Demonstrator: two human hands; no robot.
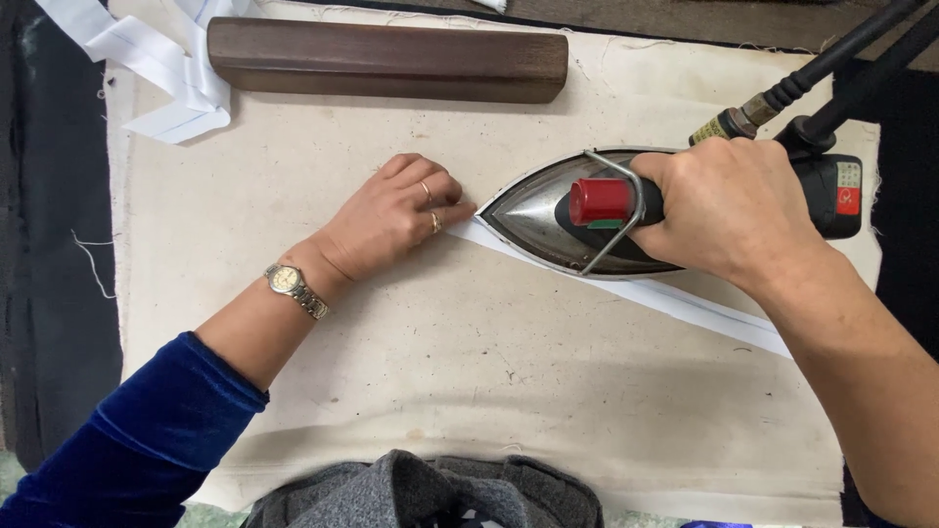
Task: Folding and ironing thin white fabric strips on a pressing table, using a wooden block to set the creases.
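Our right hand (729, 210) closed around the steam iron (587, 215) at 3 o'clock; our left hand (396, 215), fingers curled, pinned the white fabric strip (685, 298). Its left end remained unpressed, we judged.

Small red-and-white label (848, 189) on black rear of iron (548, 210); yellowish tag (713, 129) on hose fitting.
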